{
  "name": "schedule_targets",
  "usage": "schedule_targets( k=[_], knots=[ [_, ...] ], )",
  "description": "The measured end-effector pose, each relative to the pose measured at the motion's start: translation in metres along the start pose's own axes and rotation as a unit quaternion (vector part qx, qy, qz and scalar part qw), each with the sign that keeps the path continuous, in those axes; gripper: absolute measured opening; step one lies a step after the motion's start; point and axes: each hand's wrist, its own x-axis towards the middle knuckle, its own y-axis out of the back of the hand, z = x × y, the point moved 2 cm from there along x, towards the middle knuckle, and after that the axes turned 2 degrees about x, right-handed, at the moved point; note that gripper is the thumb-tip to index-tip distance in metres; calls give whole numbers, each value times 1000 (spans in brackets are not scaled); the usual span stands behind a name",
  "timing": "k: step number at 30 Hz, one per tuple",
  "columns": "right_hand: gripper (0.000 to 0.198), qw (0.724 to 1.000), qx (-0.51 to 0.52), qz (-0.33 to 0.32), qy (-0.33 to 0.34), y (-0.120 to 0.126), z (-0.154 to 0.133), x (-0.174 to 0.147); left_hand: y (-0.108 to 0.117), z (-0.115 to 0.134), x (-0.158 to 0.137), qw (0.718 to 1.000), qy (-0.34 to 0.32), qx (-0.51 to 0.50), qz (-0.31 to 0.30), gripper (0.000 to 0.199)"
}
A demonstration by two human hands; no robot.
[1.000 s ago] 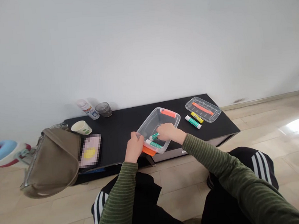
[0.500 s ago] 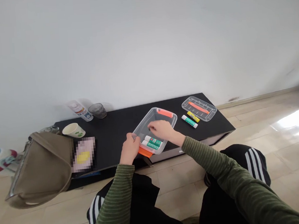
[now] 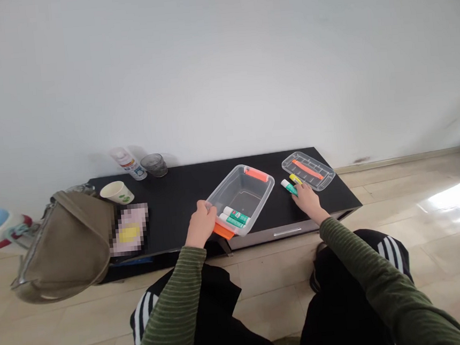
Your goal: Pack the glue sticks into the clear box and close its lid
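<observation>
Since the black bench (image 3: 175, 196) is the biggest thing on show, starting w/ that: it spans L to R, stuff spread along it. Brownish bag (image 3: 69, 240) slumps at its left end. Clear tub (image 3: 231, 188) w/ orange clips is around the middle, by the front edge, lid off. Clear lid (image 3: 308, 170) w/ orange handle lies at the right end.

Hands next. Left hand (image 3: 201, 223) grips the tub's near-left corner, thumb by the rim. Right hand (image 3: 308, 200) is well apart from it, fingers narrow over the near ends of two loose tubes; can't tell if they're closed on either.

Smallest = tubes. Loose green/white tube (image 3: 288, 186) and yellow tube (image 3: 294, 178) lie side by side btwn tub and lid, right hand def nearer. Green one's long axis runs far-left to near-right, near end under the fingers, tub off to the left. Two more green/white tubes (image 3: 237, 215) lie in the tub's near end.

Diff vs 0.5 s ago: right hand's over the tub there, at the loose tubes now; left hand stays on the corner.
</observation>
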Motion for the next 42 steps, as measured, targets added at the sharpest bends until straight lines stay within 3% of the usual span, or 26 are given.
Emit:
schedule_targets(
  k=[5, 7, 10, 12, 15, 18, 21, 28, 35, 38, 42],
  knots=[
    [25, 999, 21, -30, -18, 3, -7, -4, 0, 0, 0, 1000, -6, -9, 3, 22],
    [26, 998, 69, 2, -5, 15, -17, -8, 0, 0, 0, 1000, -6, -13, 3, 21],
    [32, 981, 143, 106, 76, 45, -47, -22, 0, 0, 1, 1000, -9, -13, 0, 21],
    [36, 964, 171, 131, 156, 66, -77, -32, -1, 0, 2, 1000, -10, -12, -3, 22],
    [34, 959, 146, 48, 238, 85, -126, -43, -2, 0, 4, 1000, -11, -15, -5, 23],
    [27, 965, 61, -65, 245, 83, -167, -44, -3, -1, 6, 1000, -9, -15, -5, 23],
    [28, 964, -39, -132, 226, 68, -192, -36, -4, -2, 9, 1000, -15, -20, -4, 23],
    [38, 937, -131, -238, 217, 31, -206, -19, -4, -3, 9, 999, -34, -39, -6, 21],
    [40, 910, -167, -292, 243, 23, -207, -18, -3, -2, 12, 999, -37, -35, -14, 21],
    [30, 929, -97, -257, 246, 32, -203, -21, -3, -2, 14, 998, -46, -34, -13, 21],
    [28, 962, 98, -42, 250, 57, -170, -17, -3, 0, 19, 997, -61, -35, -15, 23]
  ],
)
